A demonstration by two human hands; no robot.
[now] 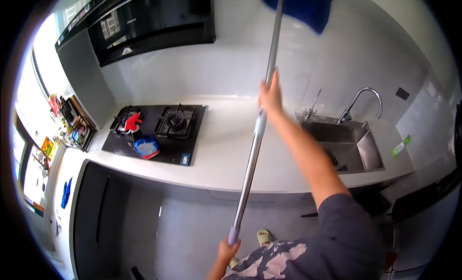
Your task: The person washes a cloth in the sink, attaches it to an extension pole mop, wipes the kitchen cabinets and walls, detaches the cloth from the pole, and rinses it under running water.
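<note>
A long mop (251, 169) with a silver metal pole slants up across the view, a dark blue cloth (308, 10) at its upper end. The cloth is in front of the grey wall and partly cut off by the top edge; whether it touches the wall I cannot tell. My right hand (271, 95) grips the pole about midway, the arm stretched forward over the counter. Lower down, near my body, my left hand (226, 250) is closed round the pole just below its pale purple grip.
A gas stove (161, 147) carries a spray bottle with a red trigger (146, 147). To the right are a steel sink (370, 152), a tap (358, 95) and a green bottle (401, 145). A range hood (154, 25) hangs above; a rack (79, 128) stands by the window.
</note>
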